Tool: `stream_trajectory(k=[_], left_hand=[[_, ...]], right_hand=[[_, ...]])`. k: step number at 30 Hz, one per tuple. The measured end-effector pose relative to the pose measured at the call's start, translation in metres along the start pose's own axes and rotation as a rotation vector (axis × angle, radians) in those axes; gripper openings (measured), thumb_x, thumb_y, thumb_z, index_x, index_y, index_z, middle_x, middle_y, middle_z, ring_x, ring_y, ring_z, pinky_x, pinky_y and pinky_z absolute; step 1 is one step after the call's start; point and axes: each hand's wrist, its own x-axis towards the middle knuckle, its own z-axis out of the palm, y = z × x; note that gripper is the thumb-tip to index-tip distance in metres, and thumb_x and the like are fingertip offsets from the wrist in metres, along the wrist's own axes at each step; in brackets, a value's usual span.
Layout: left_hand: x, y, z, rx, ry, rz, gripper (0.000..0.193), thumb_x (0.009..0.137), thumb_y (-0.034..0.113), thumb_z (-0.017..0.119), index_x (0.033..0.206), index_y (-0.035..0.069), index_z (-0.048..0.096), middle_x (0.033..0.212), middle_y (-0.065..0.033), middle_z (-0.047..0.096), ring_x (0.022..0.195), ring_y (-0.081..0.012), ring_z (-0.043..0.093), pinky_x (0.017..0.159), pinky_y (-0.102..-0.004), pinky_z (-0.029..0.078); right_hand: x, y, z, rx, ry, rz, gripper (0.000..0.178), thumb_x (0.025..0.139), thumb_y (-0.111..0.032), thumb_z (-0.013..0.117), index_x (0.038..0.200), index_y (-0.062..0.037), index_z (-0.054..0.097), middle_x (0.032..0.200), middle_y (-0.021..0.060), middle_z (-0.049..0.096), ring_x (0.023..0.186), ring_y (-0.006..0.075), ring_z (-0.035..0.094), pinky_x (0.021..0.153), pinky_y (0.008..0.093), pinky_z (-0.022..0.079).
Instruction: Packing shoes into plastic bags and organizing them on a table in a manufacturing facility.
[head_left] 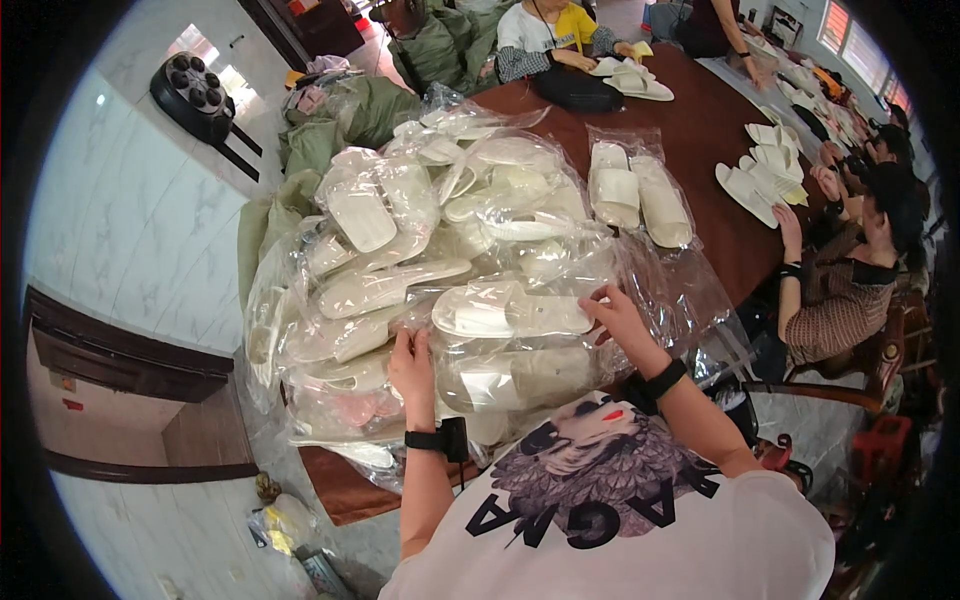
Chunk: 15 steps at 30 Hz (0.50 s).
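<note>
A pair of off-white slippers [478,311] in a clear plastic bag [560,350] lies in front of me, one slipper above the other, soles and straps toward the same sides. My right hand [618,322] pinches the bag at the right end of the upper slipper. At the left edge of the same bag, my left hand [410,365] has its fingers curled on the plastic. The lower slipper [515,378] shows through the film, with glare on its strap. Behind and left of my hands rises a heap of bagged white slippers [400,275].
Another bagged pair [640,195] lies apart on the brown table [715,130]. Loose slippers [765,170] lie at the right, near a co-worker's hands [788,230]. Across the table another person handles slippers [632,80]. Green sacks [375,118] stand behind the heap.
</note>
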Motion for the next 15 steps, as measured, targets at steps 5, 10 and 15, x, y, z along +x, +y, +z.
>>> stream_trajectory(k=[5, 10, 15], left_hand=[[-0.002, 0.002, 0.003, -0.098, 0.08, 0.0, 0.024, 0.093, 0.024, 0.056, 0.084, 0.002, 0.056, 0.067, -0.012, 0.061, 0.057, -0.0242, 0.059, 0.055, -0.0348, 0.044], [-0.004, -0.004, 0.007, -0.083, 0.108, 0.001, 0.024, 0.094, 0.024, 0.055, 0.086, 0.001, 0.057, 0.068, -0.0098, 0.063, 0.058, -0.0205, 0.06, 0.056, -0.0317, 0.045], [-0.007, 0.003, 0.006, -0.276, 0.071, -0.095, 0.027, 0.095, 0.024, 0.054, 0.083, 0.001, 0.057, 0.065, -0.0059, 0.061, 0.057, -0.0137, 0.057, 0.054, -0.0284, 0.043]], right_hand=[[-0.009, -0.011, 0.003, -0.456, 0.08, -0.109, 0.041, 0.085, -0.037, 0.065, 0.095, 0.0017, 0.056, 0.074, 0.012, 0.064, 0.06, 0.0163, 0.064, 0.05, 0.0282, 0.046], [0.004, 0.005, 0.001, -0.531, -0.295, 0.049, 0.042, 0.084, -0.039, 0.064, 0.093, 0.0022, 0.064, 0.08, 0.0121, 0.066, 0.067, 0.0154, 0.062, 0.06, 0.0294, 0.048], [0.014, 0.027, 0.007, -0.211, -0.336, -0.133, 0.041, 0.084, -0.03, 0.068, 0.109, 0.0017, 0.061, 0.096, 0.0072, 0.066, 0.086, 0.0108, 0.059, 0.073, 0.0267, 0.048]])
